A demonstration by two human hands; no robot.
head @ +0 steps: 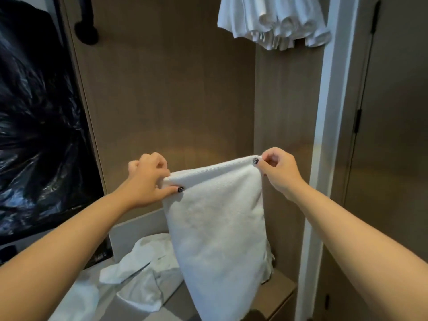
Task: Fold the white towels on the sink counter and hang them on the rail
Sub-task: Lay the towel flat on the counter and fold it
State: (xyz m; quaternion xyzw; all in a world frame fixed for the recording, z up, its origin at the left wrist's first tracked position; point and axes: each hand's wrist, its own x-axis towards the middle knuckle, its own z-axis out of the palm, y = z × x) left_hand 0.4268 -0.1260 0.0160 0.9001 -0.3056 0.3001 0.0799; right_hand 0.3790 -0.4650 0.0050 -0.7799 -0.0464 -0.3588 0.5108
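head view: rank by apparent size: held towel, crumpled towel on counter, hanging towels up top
1. Held towel, pinched by left hand and right hand; nearest camera, so inflated.
2–3. Crumpled towel and hanging towels: alike, both partly hidden or cropped.

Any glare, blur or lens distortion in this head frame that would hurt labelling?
Head view: warm glow on the wood panel above the held towel; wide-angle bending of the white door frame; glossy reflections on the dark panel; both hands sharp.
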